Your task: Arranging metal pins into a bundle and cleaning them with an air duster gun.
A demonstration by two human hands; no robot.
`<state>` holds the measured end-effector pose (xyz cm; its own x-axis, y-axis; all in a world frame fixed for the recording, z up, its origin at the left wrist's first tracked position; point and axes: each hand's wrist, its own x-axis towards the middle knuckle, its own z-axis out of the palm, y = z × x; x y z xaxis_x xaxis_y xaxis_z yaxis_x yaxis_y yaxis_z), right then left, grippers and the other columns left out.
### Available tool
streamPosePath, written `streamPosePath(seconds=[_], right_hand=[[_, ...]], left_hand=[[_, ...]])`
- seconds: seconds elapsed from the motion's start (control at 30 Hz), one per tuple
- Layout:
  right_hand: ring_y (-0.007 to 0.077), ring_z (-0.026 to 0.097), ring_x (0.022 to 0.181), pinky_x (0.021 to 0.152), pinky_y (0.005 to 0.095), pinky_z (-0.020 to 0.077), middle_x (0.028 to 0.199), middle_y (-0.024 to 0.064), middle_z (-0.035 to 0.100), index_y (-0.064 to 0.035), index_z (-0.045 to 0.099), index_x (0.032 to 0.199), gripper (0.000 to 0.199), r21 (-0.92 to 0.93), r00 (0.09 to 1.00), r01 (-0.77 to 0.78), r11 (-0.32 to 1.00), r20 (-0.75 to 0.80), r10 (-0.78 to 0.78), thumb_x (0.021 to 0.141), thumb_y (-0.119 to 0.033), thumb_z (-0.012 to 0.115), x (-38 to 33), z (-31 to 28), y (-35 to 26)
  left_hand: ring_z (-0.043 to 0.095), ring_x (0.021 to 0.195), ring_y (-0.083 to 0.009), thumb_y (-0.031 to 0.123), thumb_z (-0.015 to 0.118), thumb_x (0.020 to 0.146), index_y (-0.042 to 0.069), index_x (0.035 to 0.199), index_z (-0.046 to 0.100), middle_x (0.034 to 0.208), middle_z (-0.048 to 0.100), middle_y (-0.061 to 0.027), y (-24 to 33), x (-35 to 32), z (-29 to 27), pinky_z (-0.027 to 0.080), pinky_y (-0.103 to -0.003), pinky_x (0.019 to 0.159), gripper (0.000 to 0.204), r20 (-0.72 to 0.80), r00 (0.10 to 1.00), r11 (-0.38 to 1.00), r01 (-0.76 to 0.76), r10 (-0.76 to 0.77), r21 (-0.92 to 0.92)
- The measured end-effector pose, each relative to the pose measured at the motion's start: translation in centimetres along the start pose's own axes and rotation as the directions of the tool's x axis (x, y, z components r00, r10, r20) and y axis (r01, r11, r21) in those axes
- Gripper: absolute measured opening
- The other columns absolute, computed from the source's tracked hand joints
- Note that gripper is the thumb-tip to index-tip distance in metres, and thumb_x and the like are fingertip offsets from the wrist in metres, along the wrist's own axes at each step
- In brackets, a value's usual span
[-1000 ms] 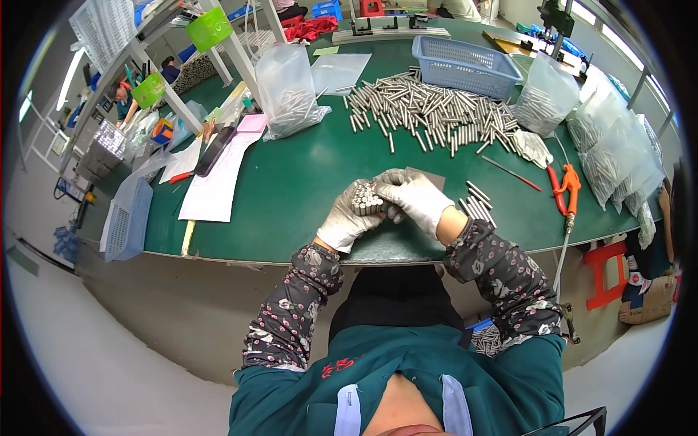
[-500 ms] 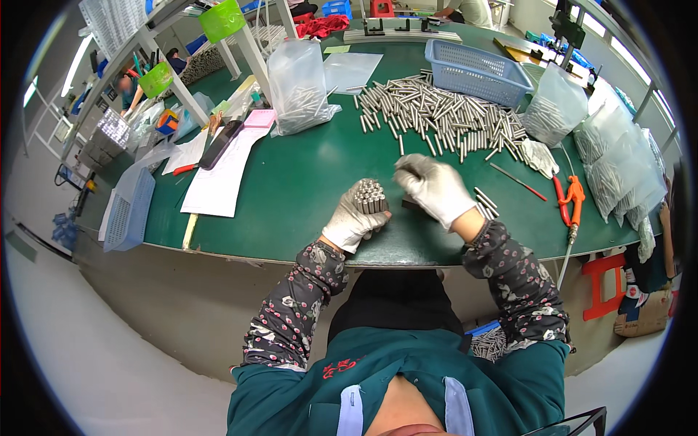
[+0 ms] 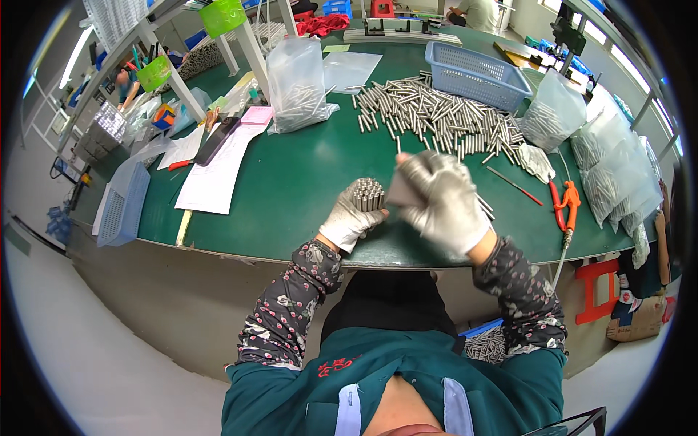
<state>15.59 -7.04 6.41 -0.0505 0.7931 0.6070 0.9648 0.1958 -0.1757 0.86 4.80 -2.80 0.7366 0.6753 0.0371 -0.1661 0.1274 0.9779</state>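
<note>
In my gloved left hand (image 3: 349,221) a bundle of short metal pins (image 3: 368,195) stands on end, their round tops showing. My gloved right hand (image 3: 445,203), smeared by motion, is closed on a grey flat-sided block (image 3: 404,190) just right of the bundle. A narrow gap seems to part block and pins. Partly hidden by the right hand, a few loose pins (image 3: 484,206) lie on the green table. Beyond both hands spreads a large heap of similar pins (image 3: 436,112).
Behind the heap sits a blue basket (image 3: 476,76). Pin-filled plastic bags stand at left (image 3: 297,87) and right (image 3: 607,174). An orange air gun (image 3: 572,203) and a thin red-handled rod (image 3: 515,185) lie rightward. Papers (image 3: 214,178) and another blue basket (image 3: 125,207) are at left.
My right hand has raised the block from the table and tilted its flat face into sight beside the bundle. The left hand keeps its grip on the pins, almost unmoved.
</note>
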Motion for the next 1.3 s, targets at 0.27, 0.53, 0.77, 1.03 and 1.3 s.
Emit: streamPosePath(seconds=[0.27, 0.53, 0.77, 1.03, 1.3], right_hand=[[0.0301, 0.053, 0.089, 0.077, 0.0404, 0.0414, 0.095, 0.0173, 0.056, -0.0059, 0.056, 0.111, 0.052, -0.06, 0.997, -0.002, 0.998, -0.072, -0.002, 0.063, -0.022, 0.068, 0.7, 0.2, 2.7], [0.0339, 0.052, 0.097, 0.087, 0.0395, 0.0416, 0.106, 0.0216, 0.054, -0.0037, 0.054, 0.117, 0.059, 0.147, 0.992, -0.12, 0.982, 0.046, 0.115, 0.063, -0.025, 0.067, 0.6, 1.3, 4.5], [0.0282, 0.055, 0.083, 0.075, 0.0396, 0.0428, 0.09, 0.0131, 0.058, -0.0088, 0.06, 0.103, 0.044, -0.102, 0.991, -0.126, 0.987, -0.063, 0.12, 0.063, -0.024, 0.068, 1.5, 0.7, 4.2], [0.0297, 0.051, 0.09, 0.079, 0.039, 0.0392, 0.094, 0.0139, 0.056, -0.0104, 0.058, 0.111, 0.05, -0.152, 0.994, -0.103, 0.983, 0.02, 0.107, 0.065, -0.027, 0.067, 2.2, 0.3, 2.8], [0.0309, 0.054, 0.085, 0.076, 0.038, 0.0416, 0.093, 0.0151, 0.056, -0.0101, 0.06, 0.107, 0.046, -0.09, 1.0, -0.019, 0.996, 0.002, 0.02, 0.066, -0.028, 0.069, 2.8, 0.4, 2.5]], left_hand=[[0.054, 0.072, -0.008, -0.005, 0.068, 0.067, 0.004, 0.104, 0.051, 0.087, 0.057, 0.0014, 1.0, -0.2, 0.5, 0.048, -0.024, 0.063, 0.041, 0.046, 0.998, 0.998, 0.042, -0.04, -0.048], [0.047, 0.051, -0.0046, 0.005, 0.073, 0.067, 0.008, 0.098, 0.052, 0.072, 0.055, 0.0026, 1.4, -0.5, 0.5, 0.036, -0.018, 0.04, 0.037, 0.077, 0.993, 0.996, 0.09, -0.09, 0.006], [0.052, 0.077, -0.0079, -0.003, 0.069, 0.067, 0.004, 0.108, 0.051, 0.089, 0.056, 0.0011, 1.0, -0.2, 0.7, 0.045, -0.022, 0.067, 0.046, 0.055, 0.994, 0.995, 0.092, -0.094, 0.033], [0.054, 0.097, -0.013, -0.002, 0.07, 0.066, 0.002, 0.115, 0.047, 0.106, 0.057, -0.0043, -0.4, 0.2, 0.2, 0.045, -0.027, 0.083, 0.054, 0.096, 0.995, 0.999, -0.004, 0.007, -0.037], [0.053, 0.098, -0.013, -0.003, 0.07, 0.066, 0.002, 0.111, 0.049, 0.106, 0.057, -0.0043, 0.5, 0.4, -0.1, 0.044, -0.028, 0.085, 0.05, 0.141, 0.99, 1.0, 0.004, -0.003, -0.012]])
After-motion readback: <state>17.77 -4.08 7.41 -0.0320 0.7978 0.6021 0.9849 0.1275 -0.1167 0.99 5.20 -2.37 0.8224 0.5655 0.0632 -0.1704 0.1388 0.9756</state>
